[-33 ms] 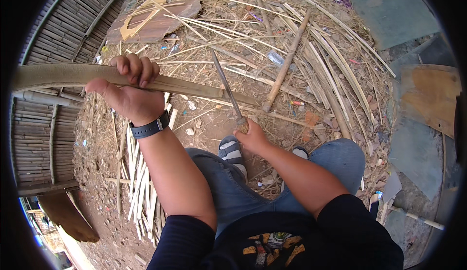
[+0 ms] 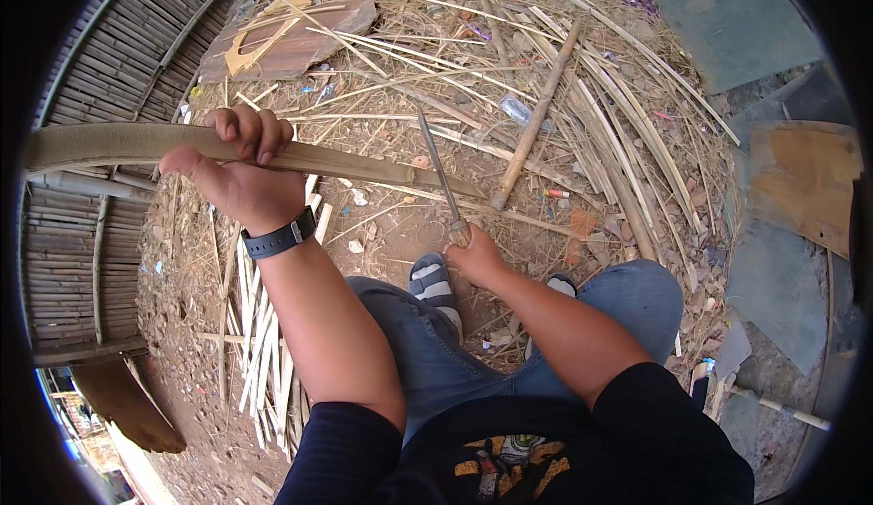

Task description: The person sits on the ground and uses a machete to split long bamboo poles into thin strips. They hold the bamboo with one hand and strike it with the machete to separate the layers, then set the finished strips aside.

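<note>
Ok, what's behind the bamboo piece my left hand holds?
Bamboo-slat wall at left, then littered ground; the bamboo piece and left hand hide whatever is directly behind.

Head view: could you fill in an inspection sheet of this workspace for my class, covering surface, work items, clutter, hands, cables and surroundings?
Surface: brown dirt ground, strewn with dry straw and scraps.
Work items: long, pale split-bamboo piece; narrow grey metal blade on a short handle, crossing it in view; contact unclear.
Clutter: pile of thin, pale strips; clear plastic bottle; brown, round wooden pole.
Hands: left hand grips the bamboo; right hand holds the blade's handle.
Cables: nothing seen.
Surroundings: brown slatted wall at left; flat grey sheet at upper right.
</note>
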A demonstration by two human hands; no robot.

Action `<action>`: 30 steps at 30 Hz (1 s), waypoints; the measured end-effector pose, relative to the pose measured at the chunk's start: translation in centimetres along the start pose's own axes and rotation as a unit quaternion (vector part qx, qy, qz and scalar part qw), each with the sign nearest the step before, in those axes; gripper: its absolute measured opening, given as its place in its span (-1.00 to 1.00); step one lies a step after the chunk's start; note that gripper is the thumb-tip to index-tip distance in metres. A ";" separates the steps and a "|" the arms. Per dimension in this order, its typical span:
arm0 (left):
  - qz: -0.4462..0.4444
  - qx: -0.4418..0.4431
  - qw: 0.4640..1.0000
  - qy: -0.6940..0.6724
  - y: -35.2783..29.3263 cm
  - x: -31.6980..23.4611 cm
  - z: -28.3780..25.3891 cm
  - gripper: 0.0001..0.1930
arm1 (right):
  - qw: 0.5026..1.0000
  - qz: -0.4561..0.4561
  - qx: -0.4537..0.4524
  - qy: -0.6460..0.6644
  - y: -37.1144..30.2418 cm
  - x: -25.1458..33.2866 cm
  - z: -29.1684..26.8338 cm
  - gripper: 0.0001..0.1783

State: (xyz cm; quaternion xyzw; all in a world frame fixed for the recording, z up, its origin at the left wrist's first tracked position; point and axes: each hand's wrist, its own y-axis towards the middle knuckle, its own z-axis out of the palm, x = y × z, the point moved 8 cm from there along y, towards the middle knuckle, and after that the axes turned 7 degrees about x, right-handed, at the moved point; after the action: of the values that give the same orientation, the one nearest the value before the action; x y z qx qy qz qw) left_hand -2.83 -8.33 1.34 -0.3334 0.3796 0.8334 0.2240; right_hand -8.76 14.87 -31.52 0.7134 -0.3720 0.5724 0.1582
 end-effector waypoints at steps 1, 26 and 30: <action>0.009 -0.035 0.999 0.017 -0.3 -0.4 -0.9 -0.23 | 0.989 0.132 0.050 0.039 -0.5 -0.7 -0.6 -0.44; 0.069 -0.157 0.984 0.057 -1.2 -0.8 -0.2 -0.31 | 0.994 0.087 0.028 -0.059 0.3 0.9 -1.6 -0.42; 0.076 -0.155 0.974 0.146 -1.1 -1.4 0.5 -0.38 | 0.983 0.181 0.036 -0.009 1.2 -3.8 -2.2 -0.53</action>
State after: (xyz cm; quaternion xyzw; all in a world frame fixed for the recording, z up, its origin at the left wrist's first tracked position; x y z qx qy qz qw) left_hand -1.41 -7.38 2.03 -0.4520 0.2983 0.8393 0.0477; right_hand -11.41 16.85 -34.61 0.6447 -0.4752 0.5983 0.0228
